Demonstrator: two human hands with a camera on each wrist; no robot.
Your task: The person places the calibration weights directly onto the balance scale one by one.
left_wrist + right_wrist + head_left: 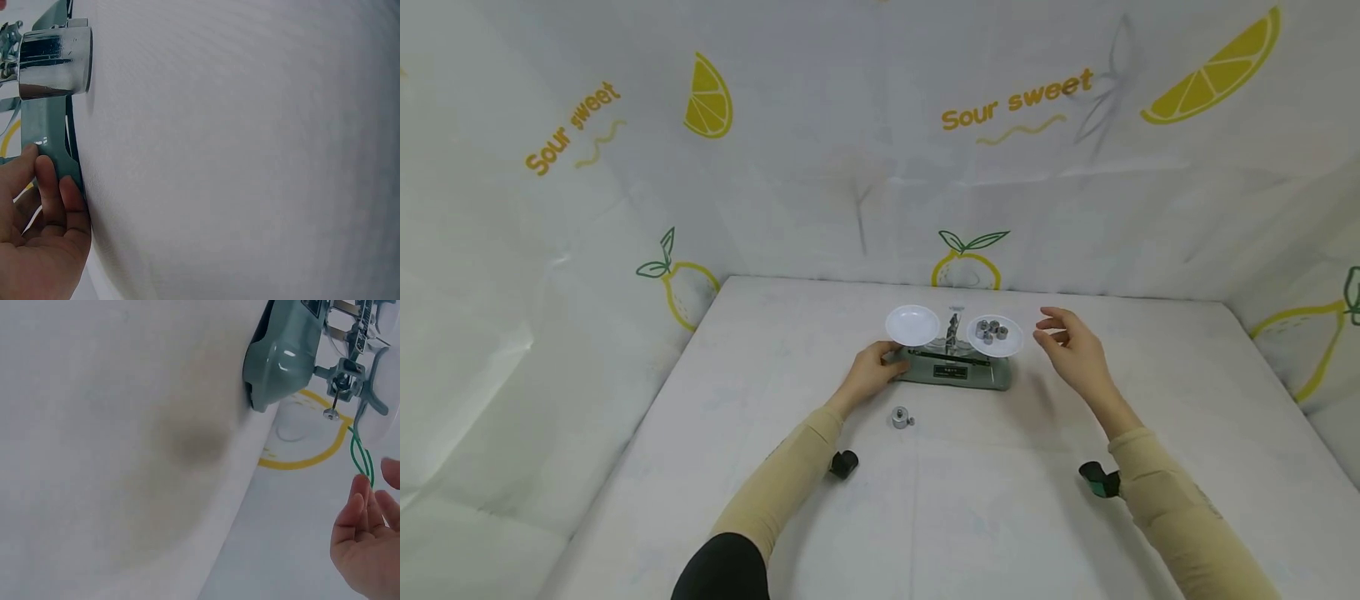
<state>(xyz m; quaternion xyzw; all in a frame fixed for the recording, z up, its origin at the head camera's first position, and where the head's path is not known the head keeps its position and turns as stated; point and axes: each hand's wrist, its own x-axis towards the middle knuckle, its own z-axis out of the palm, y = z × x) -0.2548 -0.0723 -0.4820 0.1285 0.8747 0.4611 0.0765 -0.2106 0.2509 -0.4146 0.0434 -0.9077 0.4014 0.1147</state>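
A grey-green balance scale [955, 375] stands on the white table. My left hand [871, 372] grips the left end of its base, and in the left wrist view the thumb and fingers [51, 187] touch the green end. The left pan [913, 325] has nothing on it. Several small metal weights [992, 331] sit in the right pan [1013, 342]. My right hand [1071, 350] hovers just right of that pan, apart from it, fingers loosely bent and holding nothing. In the right wrist view this hand [369, 540] is partly cut off.
In front of the base a larger cylindrical metal weight [899, 417] stands on the table with a tiny weight [912, 422] beside it. A lemon-printed white sheet [820, 208] hangs behind the table's far edge.
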